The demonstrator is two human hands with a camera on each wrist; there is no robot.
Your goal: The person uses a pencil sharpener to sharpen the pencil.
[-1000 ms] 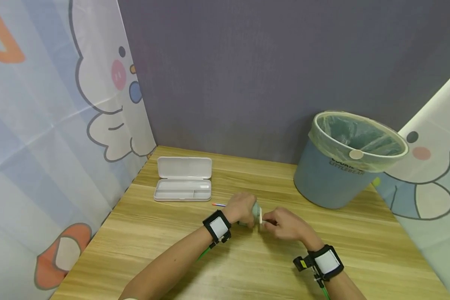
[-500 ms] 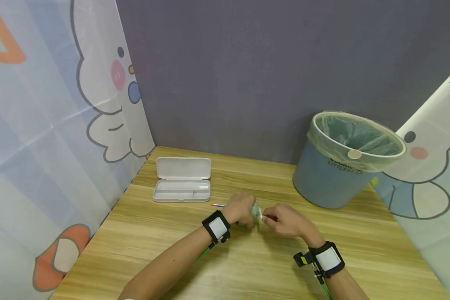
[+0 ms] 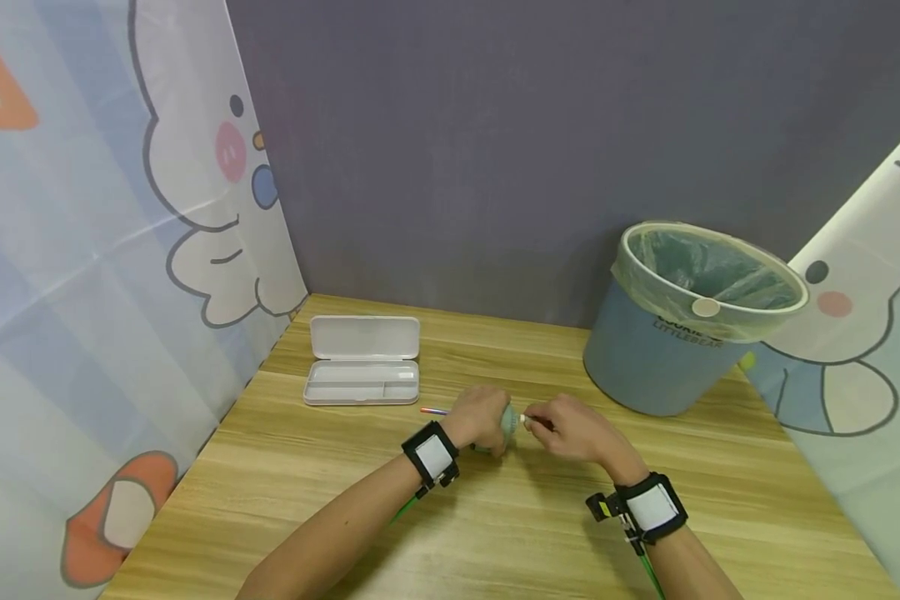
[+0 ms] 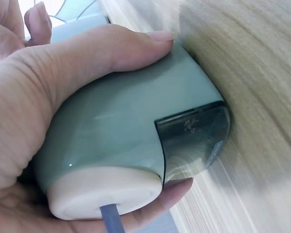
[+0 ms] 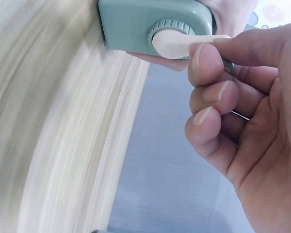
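Observation:
My left hand [image 3: 480,415] grips a green pencil sharpener [image 4: 121,116] lying on its side on the table, the thumb across its body. A blue-grey pencil [image 4: 112,219] goes into the cream end of the sharpener; its red and blue end shows left of the hand in the head view. A dark see-through shavings window [image 4: 194,141] is on its body. At the opposite end, my right hand [image 3: 573,429] pinches the cream crank handle [image 5: 177,44] between thumb and forefinger, its other fingers curled beneath. The pencil's tip is hidden inside.
An open white pencil case [image 3: 362,392] with compartments lies behind and left of the hands. A blue bin [image 3: 656,354] with a clear liner stands at the back right. A grey wall [image 3: 450,167] closes off the rear of the wooden table [image 3: 330,467].
My right hand has moved a little up and away from me, turning the crank. My left hand keeps holding the sharpener in about the same place.

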